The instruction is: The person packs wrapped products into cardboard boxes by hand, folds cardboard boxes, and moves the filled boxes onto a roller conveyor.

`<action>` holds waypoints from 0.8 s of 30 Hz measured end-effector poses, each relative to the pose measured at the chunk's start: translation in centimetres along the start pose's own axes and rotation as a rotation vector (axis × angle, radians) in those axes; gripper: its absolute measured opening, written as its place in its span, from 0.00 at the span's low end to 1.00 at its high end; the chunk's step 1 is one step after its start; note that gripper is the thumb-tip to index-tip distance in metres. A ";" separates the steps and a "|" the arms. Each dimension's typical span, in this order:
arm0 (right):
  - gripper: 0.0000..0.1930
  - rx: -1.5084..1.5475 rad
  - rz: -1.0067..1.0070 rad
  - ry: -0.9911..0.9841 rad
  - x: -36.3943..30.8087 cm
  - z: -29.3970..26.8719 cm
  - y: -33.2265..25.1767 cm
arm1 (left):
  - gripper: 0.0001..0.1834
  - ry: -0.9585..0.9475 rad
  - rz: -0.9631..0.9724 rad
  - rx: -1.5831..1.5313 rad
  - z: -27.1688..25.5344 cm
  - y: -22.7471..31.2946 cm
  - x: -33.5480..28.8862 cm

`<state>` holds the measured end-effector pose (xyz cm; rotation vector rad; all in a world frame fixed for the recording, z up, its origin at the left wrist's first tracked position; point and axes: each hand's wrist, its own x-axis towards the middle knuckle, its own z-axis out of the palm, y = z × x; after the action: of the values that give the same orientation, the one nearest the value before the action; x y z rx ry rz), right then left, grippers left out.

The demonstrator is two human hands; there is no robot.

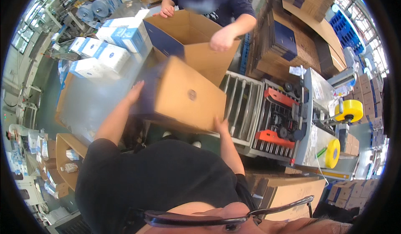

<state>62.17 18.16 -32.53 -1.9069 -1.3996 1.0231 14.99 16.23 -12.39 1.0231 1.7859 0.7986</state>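
A brown cardboard box [190, 96] with a dark blue side is held tilted in front of me, slightly blurred. My left hand [135, 93] presses against its blue left side. At its lower right corner, my right hand [221, 124] grips the edge; some fingers are hidden behind the cardboard. Just beyond stands a second, open-topped cardboard box [209, 60], with a co-worker's hands at its rim. White and blue cartons [112, 56] sit in a group on the grey table [94, 102] to the left.
A roller conveyor [238, 104] leads right to a machine with red guides [275, 139] and yellow tape rolls [350, 111]. Flattened cardboard [288, 42] is stacked at the far right. An open carton [69, 159] stands at my left, more cardboard [292, 192] at my right.
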 end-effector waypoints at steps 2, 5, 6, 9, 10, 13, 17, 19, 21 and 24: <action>0.28 0.447 0.338 -0.287 -1.1 -0.9 0.5 | 0.38 -0.116 -0.136 -0.497 1.5 4.8 -1.7; 0.21 0.538 0.129 -0.315 -2.3 -7.3 -3.1 | 0.37 -0.047 0.063 -0.680 2.5 0.2 -1.7; 0.18 0.536 0.017 -0.268 -2.6 -9.8 -4.6 | 0.35 -0.114 -0.030 -0.772 2.9 -1.1 -1.3; 0.17 0.556 -0.259 -0.174 -5.8 -15.4 -12.1 | 0.37 -0.155 -0.149 -0.827 4.3 -2.9 -1.9; 0.19 0.625 -0.262 -0.209 -7.0 -15.4 -14.7 | 0.40 -0.309 -0.089 -0.829 4.1 -3.1 -1.6; 0.23 -0.065 -0.593 -0.422 -10.0 -10.7 -23.2 | 0.44 -0.184 -0.362 -0.465 3.2 -9.4 2.0; 0.19 -0.481 -0.692 -0.911 -12.2 -3.4 -32.3 | 0.45 -0.169 -0.142 -0.413 -1.0 -3.9 0.6; 0.16 -0.873 -0.746 -0.767 -11.1 -0.5 -29.7 | 0.50 -0.198 0.017 -0.248 -0.8 -0.7 0.3; 0.14 -0.789 -0.649 -0.741 -12.5 0.2 -27.0 | 0.53 -0.080 0.105 0.267 0.6 0.8 -0.6; 0.13 -0.535 -0.758 -0.526 -15.1 0.9 -23.4 | 0.25 -0.239 0.063 0.232 4.2 -4.8 1.9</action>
<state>46.52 10.83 -10.71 -1.2034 -2.6339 0.8239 16.87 16.19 -18.72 1.2755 1.6719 0.4892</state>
